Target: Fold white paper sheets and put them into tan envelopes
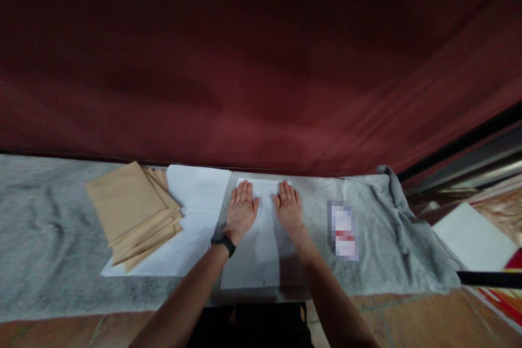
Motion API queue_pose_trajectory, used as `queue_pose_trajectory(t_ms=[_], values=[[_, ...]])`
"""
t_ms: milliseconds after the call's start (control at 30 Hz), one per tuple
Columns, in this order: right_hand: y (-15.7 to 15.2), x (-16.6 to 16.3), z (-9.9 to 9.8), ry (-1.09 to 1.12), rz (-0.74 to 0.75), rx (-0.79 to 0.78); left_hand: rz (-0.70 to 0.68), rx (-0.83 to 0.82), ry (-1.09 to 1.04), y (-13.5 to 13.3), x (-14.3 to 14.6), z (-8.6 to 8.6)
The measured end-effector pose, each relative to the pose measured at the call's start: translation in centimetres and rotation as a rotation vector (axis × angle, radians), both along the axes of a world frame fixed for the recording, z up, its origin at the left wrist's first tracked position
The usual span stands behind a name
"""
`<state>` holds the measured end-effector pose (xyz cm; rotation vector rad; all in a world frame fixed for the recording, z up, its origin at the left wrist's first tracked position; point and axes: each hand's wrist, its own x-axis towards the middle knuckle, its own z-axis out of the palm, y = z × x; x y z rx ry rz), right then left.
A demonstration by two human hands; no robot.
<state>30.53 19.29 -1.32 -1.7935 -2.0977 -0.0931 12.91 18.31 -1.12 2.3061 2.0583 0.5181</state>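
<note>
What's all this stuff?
Brown paper pile: several, brown, left
White paper: count unclear, white, partly under pile
Middle sheet: one, white, partly under hands
Blurred item: one, whitish with red, right
Cloth: one, grey, beneath papers
Backdrop: one, dark red, behind
Board: one, white, right
Bars: two, black, right
Clutter: count unclear, mixed colours, right
Tiled floor: one, brown, below
Clothing: count unclear, black, bottom middle
Watch: one, black, left wrist
Left hand: one, bare, on sheet
Right hand: one, bare, partly on sheet

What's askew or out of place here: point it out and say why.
The brown paper stack lies fanned out crookedly, partly over the white paper at left, instead of squared up. The grey cloth is also rumpled at its right end. Nothing looks spilled.
</note>
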Motion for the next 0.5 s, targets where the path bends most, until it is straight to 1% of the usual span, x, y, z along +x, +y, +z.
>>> queue_pose_trajectory(t_ms=[167, 267, 300, 333, 433, 500], values=[[-1.0, 1.8, 0.3, 0.006, -0.081, 0.019, 0.043, 0.008, -0.03, -0.5, -0.4, 0.7], [-3.2, 1.7, 0.8, 0.027, -0.112, -0.005, 0.066, -0.025, -0.04, -2.5, 0.0, 1.3], [-4.4, 1.5, 0.9, 0.041, -0.093, -0.008, 0.058, -0.031, -0.041, -3.6, 0.3, 1.5], [-5.7, 1.1, 1.0, 0.058, -0.048, -0.006, 0.003, -0.026, -0.04, -5.0, 0.7, 1.5], [-10.0, -0.1, 1.1, 0.085, 0.159, -0.036, -0.15, 0.026, -0.037, -9.4, 1.8, 1.3], [-12.4, -0.6, 1.0, 0.07, 0.234, -0.067, -0.231, 0.045, -0.021, -11.9, 2.2, 0.9]])
